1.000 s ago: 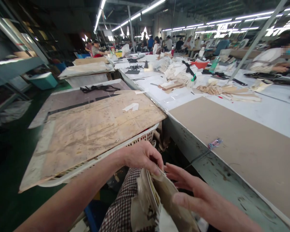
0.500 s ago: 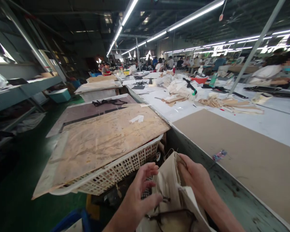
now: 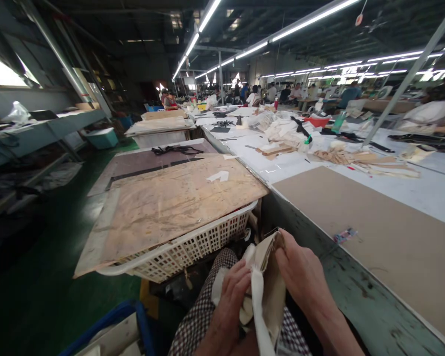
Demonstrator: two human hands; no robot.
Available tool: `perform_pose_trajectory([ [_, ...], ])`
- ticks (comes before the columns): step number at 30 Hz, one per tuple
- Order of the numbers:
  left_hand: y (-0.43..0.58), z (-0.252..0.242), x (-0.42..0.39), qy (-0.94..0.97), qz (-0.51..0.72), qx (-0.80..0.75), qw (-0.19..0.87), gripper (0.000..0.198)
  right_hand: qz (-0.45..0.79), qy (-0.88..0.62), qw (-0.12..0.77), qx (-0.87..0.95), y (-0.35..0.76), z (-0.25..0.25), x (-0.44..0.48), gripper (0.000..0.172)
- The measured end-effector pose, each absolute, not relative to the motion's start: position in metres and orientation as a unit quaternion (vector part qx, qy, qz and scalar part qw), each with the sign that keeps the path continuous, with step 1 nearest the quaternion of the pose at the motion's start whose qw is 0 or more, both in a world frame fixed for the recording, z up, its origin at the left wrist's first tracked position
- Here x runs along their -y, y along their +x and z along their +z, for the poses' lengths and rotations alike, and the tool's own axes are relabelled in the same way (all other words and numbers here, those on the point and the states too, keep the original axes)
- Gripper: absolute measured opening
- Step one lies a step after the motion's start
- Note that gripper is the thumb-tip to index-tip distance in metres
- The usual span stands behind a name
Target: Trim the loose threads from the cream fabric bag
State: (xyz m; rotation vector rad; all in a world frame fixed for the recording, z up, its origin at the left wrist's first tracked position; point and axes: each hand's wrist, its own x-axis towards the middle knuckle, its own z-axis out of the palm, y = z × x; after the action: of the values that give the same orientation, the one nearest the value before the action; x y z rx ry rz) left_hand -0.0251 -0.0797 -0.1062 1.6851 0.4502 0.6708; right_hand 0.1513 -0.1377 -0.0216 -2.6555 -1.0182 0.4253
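Observation:
My right hand [image 3: 304, 274] pinches the upper corner of a folded beige fabric piece [image 3: 273, 289] that looks like a sewn canvas panel or bag. Loose threads stick out at its top edge. Curled around the left side of the same fabric is my left hand [image 3: 230, 301], its fingers pressed on the cloth. A white strip [image 3: 258, 306] hangs down the front, between the two hands. The bundle is held above my lap, over checkered trousers [image 3: 203, 291]. Its lower part is partly hidden by my left hand and the frame edge.
A white plastic basket [image 3: 193, 251] stands ahead under a worn wooden board [image 3: 170, 207]. To the right runs a long table with a brown sheet [image 3: 371, 222] and small scissors-like snips [image 3: 344, 236]. A blue bin [image 3: 144, 326] sits lower left. Several people work farther back.
My left hand, earlier spread beside the fabric, has closed on it. The fabric has been turned, its dark-marked face is gone from view, and the white strip shows. The view has shifted slightly.

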Motion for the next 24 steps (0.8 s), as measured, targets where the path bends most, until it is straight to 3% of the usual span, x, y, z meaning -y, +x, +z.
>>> perform_pose_trajectory([
  [4, -0.033, -0.071, 0.071, 0.605, 0.230, -0.227, 0.728, 0.033, 0.136, -0.919, 0.109, 0.354, 0.148, -0.022, 0.144, 0.050],
  [7, -0.025, -0.026, 0.056, 0.638, 0.235, -0.251, 0.689, 0.023, 0.122, -0.910, 0.084, 0.386, 0.141, -0.022, 0.142, 0.051],
  [10, -0.004, 0.008, 0.039, 0.781, 0.139, -0.222, 0.567, 0.046, 0.138, -0.893, 0.064, 0.424, 0.134, -0.023, 0.138, 0.050],
  [13, 0.018, 0.010, 0.028, 0.847, 0.012, -0.208, 0.489, 0.073, 0.149, -0.876, 0.057, 0.456, 0.131, -0.024, 0.132, 0.049],
  [17, 0.024, -0.019, 0.029, 0.860, -0.052, -0.304, 0.407, 0.070, 0.144, -0.866, 0.047, 0.477, 0.133, -0.027, 0.125, 0.051],
  [19, 0.017, -0.034, 0.035, 0.842, -0.031, -0.354, 0.406, 0.064, 0.146, -0.859, 0.044, 0.489, 0.139, -0.029, 0.124, 0.052],
  [24, -0.004, -0.062, 0.059, 0.832, 0.100, -0.406, 0.363, 0.017, 0.153, -0.834, 0.093, 0.522, 0.164, -0.041, 0.133, 0.049],
])
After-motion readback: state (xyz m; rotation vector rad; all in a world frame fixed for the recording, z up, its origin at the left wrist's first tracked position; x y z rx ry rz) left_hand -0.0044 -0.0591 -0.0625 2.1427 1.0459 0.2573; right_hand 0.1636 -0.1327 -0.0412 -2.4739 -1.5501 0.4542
